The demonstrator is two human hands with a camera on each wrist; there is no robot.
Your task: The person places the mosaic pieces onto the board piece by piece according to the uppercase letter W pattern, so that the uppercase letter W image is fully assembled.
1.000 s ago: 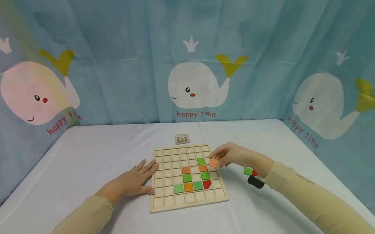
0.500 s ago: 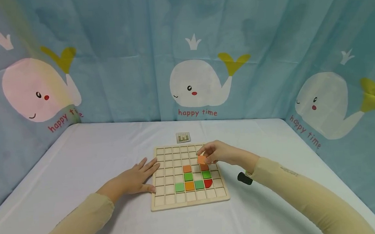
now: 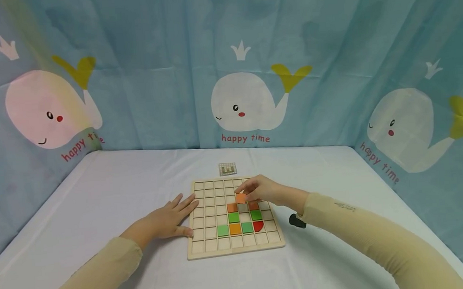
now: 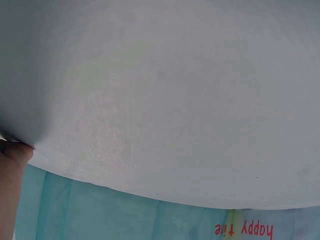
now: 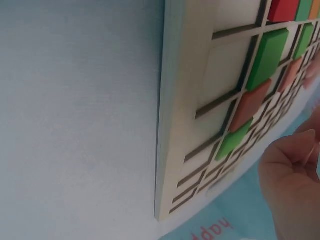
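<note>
A wooden grid board lies on the white table with several square tiles in its cells, among them a green tile, an orange tile and a rounded red piece. My right hand pinches an orange square tile above the upper middle of the board. In the right wrist view that tile is out of sight; thumb and fingers show at the right edge. My left hand lies with fingers spread, its fingertips on the board's left edge.
Behind the board lies a small card printed with a grid pattern. A black cylindrical object rests on the table, partly under the right forearm. A blue curtain with whale prints hangs around the table's back and sides.
The right hand has carried the orange tile leftward, from the board's right edge to above its upper middle. The left hand has stayed at the board's left edge.
</note>
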